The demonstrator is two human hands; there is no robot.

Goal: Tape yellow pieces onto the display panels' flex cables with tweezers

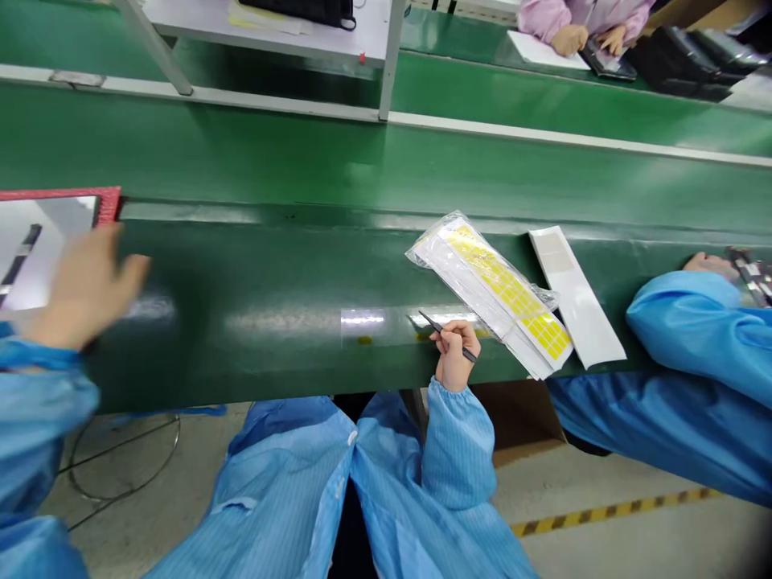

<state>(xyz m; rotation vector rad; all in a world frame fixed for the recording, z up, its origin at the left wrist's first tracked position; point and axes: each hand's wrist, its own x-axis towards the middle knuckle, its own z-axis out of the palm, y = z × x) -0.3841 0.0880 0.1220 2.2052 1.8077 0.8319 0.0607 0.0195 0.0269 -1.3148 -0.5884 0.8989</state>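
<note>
My right hand (457, 351) is closed around thin dark tweezers (433, 323), their tip pointing up and left. Under the tip lies a clear film strip (405, 328) on the green bench, and small yellow tabs (364, 340) show along its lower edge. To the right of that hand, a clear plastic bag holds sheets of yellow stickers (507, 285). At the far left, my left hand (90, 281) is blurred by motion, thumb apart from the fingers, with nothing visible in it. It is over the edge of a flat pale panel (51, 217) with a red border.
A white backing strip (579, 297) lies right of the bag. A co-worker's blue sleeve (693, 314) reaches in from the right. Across the bench, another person's hands (570, 39) rest by a dark device (608, 60). A shelf post (392, 64) stands behind the bench (271, 273).
</note>
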